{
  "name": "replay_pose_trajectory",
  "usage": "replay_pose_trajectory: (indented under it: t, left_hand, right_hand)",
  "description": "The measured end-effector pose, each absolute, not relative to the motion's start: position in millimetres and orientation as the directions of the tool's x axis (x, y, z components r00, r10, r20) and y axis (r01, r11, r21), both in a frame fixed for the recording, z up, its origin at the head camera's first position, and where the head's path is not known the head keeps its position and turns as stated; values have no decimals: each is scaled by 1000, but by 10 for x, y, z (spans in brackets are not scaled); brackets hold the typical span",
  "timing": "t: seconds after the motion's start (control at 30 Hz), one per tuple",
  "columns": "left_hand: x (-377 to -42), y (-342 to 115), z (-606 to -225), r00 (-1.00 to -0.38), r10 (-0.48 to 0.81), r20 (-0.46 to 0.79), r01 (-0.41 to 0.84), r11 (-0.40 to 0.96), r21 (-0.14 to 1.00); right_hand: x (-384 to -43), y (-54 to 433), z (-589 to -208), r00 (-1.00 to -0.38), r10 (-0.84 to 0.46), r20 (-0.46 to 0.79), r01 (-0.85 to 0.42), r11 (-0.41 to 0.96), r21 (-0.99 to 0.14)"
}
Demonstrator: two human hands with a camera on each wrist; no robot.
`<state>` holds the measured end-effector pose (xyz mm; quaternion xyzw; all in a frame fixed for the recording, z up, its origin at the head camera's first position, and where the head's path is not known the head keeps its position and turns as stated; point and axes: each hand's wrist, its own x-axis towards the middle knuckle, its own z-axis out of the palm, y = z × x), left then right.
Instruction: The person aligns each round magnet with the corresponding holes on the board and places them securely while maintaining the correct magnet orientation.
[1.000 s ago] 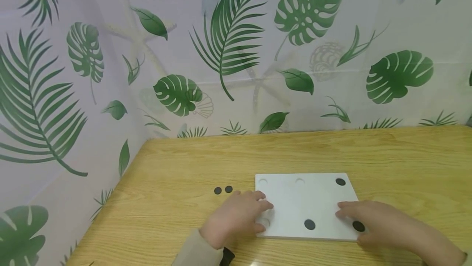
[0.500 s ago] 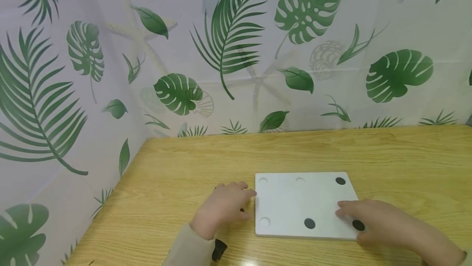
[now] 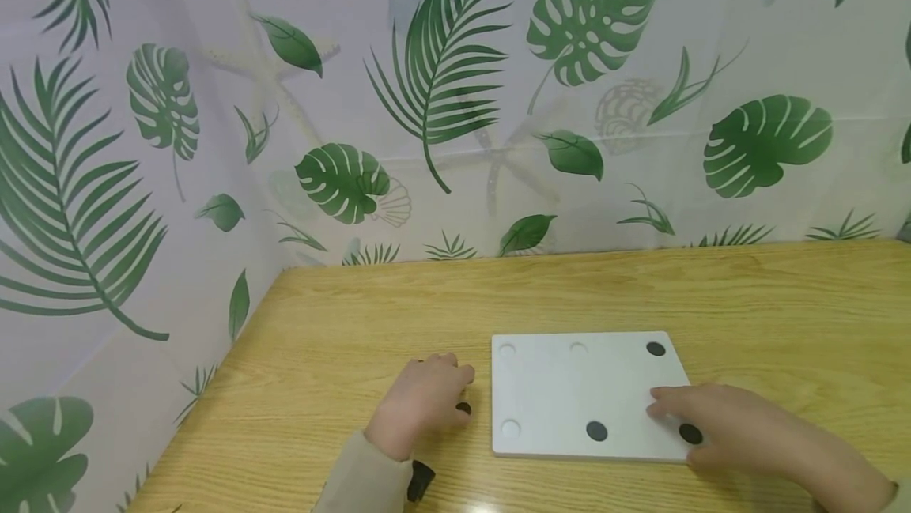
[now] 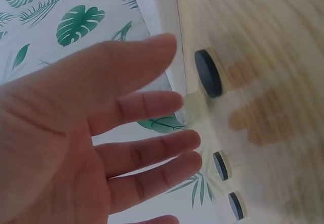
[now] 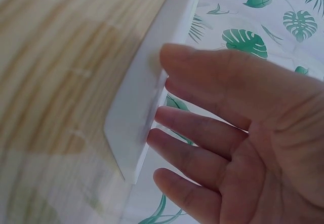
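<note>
A flat white board (image 3: 548,394) with round recesses lies on the table. Black discs sit in three of them: at the back right (image 3: 655,348), the front middle (image 3: 596,431) and the front right (image 3: 689,434). My right hand (image 3: 733,426) rests on the board's right end, thumb at the front edge, fingers fairly straight. Left of the board, my left hand (image 3: 423,398) hovers low with loosely spread fingers, holding nothing. Beneath it in the left wrist view, a nearer disc (image 4: 208,73) lies on the table beyond the thumb tip, and two more discs (image 4: 220,165) lie past the fingertips.
The wood-grain table (image 3: 342,315) meets a leaf-printed cloth (image 3: 455,102) along its back and left sides. Shallow vacant recesses show at the board's back left (image 3: 507,350), back middle (image 3: 578,348) and front left (image 3: 511,429). A black strap (image 3: 420,481) is at my left wrist.
My left hand has moved left off the board's left edge to above the loose discs, largely covering them in the head view. The right hand and the board stay in place.
</note>
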<state>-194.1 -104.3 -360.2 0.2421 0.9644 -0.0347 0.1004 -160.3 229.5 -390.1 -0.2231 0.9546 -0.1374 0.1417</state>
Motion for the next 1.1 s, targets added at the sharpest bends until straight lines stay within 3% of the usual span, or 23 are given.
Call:
replay_pose_trajectory:
  t: [1.1]
  left_hand:
    - [-1957, -1000, -3712, -859, 464, -218, 488, 869, -75]
  right_hand:
    - [-1625, 2312, -3942, -866, -439, -241, -345, 872, -348]
